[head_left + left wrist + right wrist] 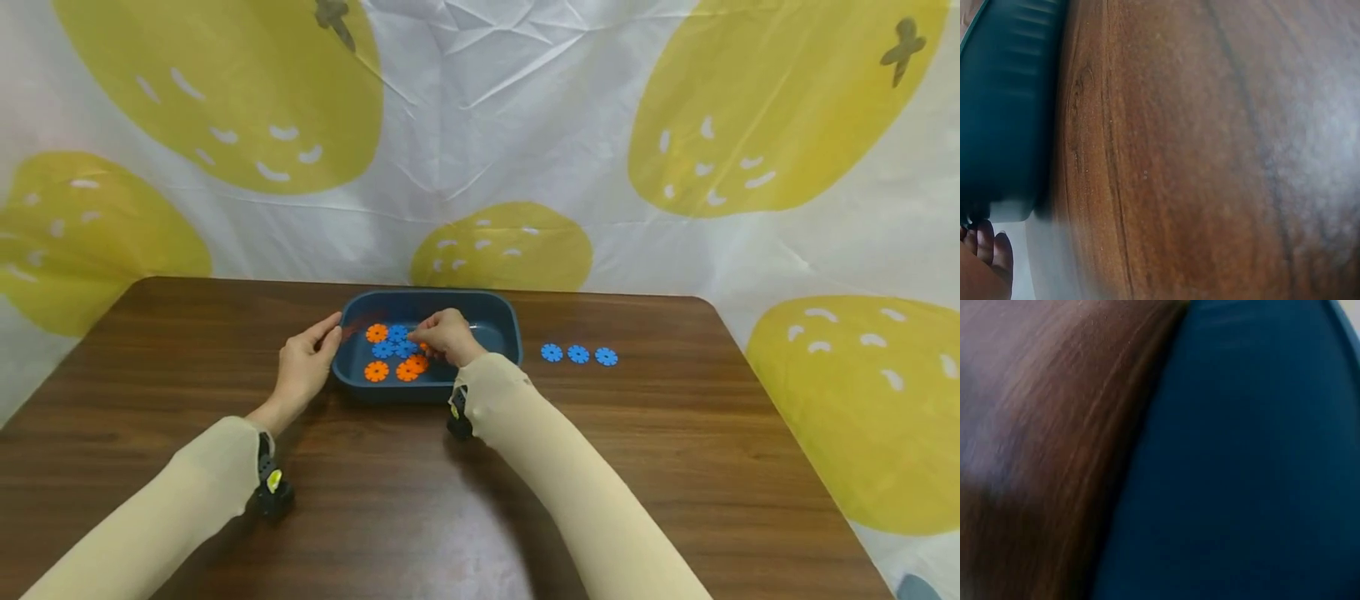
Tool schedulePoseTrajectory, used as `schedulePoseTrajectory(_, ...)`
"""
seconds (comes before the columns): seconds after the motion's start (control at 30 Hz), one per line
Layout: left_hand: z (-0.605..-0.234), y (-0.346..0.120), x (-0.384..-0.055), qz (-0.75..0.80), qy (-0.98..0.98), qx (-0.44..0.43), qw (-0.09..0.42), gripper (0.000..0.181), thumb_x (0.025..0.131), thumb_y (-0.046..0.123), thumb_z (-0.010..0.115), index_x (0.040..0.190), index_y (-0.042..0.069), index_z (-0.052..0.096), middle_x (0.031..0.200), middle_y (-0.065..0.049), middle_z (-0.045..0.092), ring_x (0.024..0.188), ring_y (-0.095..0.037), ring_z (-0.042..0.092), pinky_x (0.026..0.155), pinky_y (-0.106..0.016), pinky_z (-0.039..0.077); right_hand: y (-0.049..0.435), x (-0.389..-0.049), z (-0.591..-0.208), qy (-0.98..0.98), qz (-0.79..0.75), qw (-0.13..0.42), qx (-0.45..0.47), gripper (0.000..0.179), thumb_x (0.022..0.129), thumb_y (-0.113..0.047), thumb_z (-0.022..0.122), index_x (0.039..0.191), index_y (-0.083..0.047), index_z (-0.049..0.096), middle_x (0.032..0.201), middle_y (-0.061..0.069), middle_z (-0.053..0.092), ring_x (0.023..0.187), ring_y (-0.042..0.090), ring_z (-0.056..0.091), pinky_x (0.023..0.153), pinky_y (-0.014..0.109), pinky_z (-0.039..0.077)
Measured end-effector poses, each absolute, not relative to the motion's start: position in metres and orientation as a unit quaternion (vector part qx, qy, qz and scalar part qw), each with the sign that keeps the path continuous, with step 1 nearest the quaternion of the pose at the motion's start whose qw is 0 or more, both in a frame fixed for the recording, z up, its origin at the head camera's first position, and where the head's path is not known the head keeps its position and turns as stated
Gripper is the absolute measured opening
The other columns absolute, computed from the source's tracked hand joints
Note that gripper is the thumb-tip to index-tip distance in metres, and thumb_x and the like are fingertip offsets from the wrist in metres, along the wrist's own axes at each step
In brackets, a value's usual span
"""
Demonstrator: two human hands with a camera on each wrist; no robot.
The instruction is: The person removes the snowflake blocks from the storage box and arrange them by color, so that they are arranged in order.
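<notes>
"What could go wrong from here?"

"The left hand (303, 362) rests against the left end of the tub (397, 393), its fingers fairly straight. An uneven push there could slide the tub."

"And the right hand (447, 335)?"

"It reaches into the tub, thumb and fingertips drawn together over the blue discs (382, 349). I can't tell whether it pinches one. Those discs crowd together beside orange discs (377, 371), so a hasty pick could drag up two."

"Anything outside the tub?"

"Three loose blue discs (578, 354) sit in a row to its right; a sweeping sleeve (555, 467) could knock them askew."

"And the surroundings?"

"A brown wood-grain worktop (375, 500), shiny in front of the tub. Behind the tub hangs a wrinkled white cloth (510, 158) printed with yellow fruit (502, 246)."
</notes>
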State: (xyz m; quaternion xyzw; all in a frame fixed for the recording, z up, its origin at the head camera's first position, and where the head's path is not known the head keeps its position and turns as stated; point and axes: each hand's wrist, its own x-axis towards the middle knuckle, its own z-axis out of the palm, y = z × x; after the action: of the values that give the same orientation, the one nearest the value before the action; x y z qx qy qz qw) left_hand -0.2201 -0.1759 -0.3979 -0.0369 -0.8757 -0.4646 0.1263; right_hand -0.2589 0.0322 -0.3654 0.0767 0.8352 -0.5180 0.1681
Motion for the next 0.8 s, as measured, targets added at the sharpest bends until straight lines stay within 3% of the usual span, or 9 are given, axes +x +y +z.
schedulePoseTrajectory(0.1,-0.398,-0.176,-0.22,-0.468,-0.875,-0.035,0.116,0.039,0.099,0.022,0.049,0.133,0.006,0.054,0.126,-0.018,0.058,0.104,-0.03,0.062,0.085,-0.04,0.048,0.027,-0.261,-0.368,0.862,-0.474,0.158,0.085,0.015,0.082,-0.015,0.073,0.079,-0.003,0.066,0.056,0.002,0.05,0.045,0.011,0.043,0.046,0.023,0.038)
schedulePoseTrajectory(0.27,-0.397,-0.177,-0.218,-0.471,-0.874,-0.035,0.113,0.04,0.099,0.024,0.048,0.134,0.006,0.054,0.126,-0.018,0.059,0.099,-0.026,0.062,0.072,-0.015,0.043,0.023,-0.262,-0.371,0.891,-0.425,0.143,0.077,0.016,0.08,-0.017,0.076,0.075,-0.005,0.065,0.062,0.0,0.053,0.053,0.012,0.048,0.05,0.022,0.041)
schedulePoseTrajectory(0.33,-0.397,-0.178,-0.218,-0.47,-0.874,-0.038,0.115,0.04,0.099,0.025,0.048,0.133,0.006,0.054,0.125,-0.018,0.059,0.097,-0.026,0.062,0.068,-0.01,0.039,0.023,-0.261,-0.372,0.898,-0.412,0.138,0.067,0.018,0.079,-0.017,0.077,0.072,-0.006,0.063,0.063,0.0,0.053,0.054,0.013,0.049,0.051,0.023,0.041)
schedulePoseTrajectory(0.4,-0.397,-0.178,-0.218,-0.468,-0.875,-0.041,0.117,0.04,0.099,0.024,0.048,0.133,0.005,0.054,0.125,-0.018,0.059,0.097,-0.027,0.062,0.071,-0.014,0.042,0.022,-0.26,-0.372,0.907,-0.395,0.135,0.062,0.02,0.078,-0.018,0.077,0.071,-0.008,0.062,0.064,0.0,0.054,0.056,0.014,0.05,0.052,0.024,0.041)
schedulePoseTrajectory(0.5,-0.398,-0.178,-0.22,-0.468,-0.875,-0.044,0.12,0.039,0.099,0.023,0.049,0.133,0.005,0.054,0.125,-0.019,0.058,0.101,-0.029,0.061,0.08,-0.029,0.048,0.02,-0.259,-0.372,0.92,-0.364,0.129,0.061,0.019,0.077,-0.021,0.078,0.077,-0.009,0.064,0.07,0.001,0.058,0.062,0.015,0.053,0.056,0.026,0.042)
schedulePoseTrajectory(0.6,-0.399,-0.177,-0.221,-0.47,-0.873,-0.045,0.122,0.039,0.099,0.022,0.049,0.133,0.004,0.054,0.126,-0.019,0.058,0.105,-0.031,0.06,0.087,-0.043,0.047,0.019,-0.257,-0.372,0.934,-0.33,0.121,0.06,0.02,0.077,-0.024,0.079,0.085,-0.01,0.066,0.079,0.001,0.061,0.07,0.016,0.056,0.063,0.029,0.043)
schedulePoseTrajectory(0.8,-0.398,-0.177,-0.221,-0.47,-0.873,-0.042,0.124,0.039,0.098,0.021,0.049,0.133,0.004,0.054,0.126,-0.019,0.057,0.107,-0.031,0.06,0.088,-0.044,0.047,0.015,-0.256,-0.373,0.948,-0.293,0.102,0.064,0.02,0.077,-0.025,0.079,0.087,-0.012,0.066,0.085,0.001,0.062,0.08,0.018,0.056,0.078,0.036,0.044)
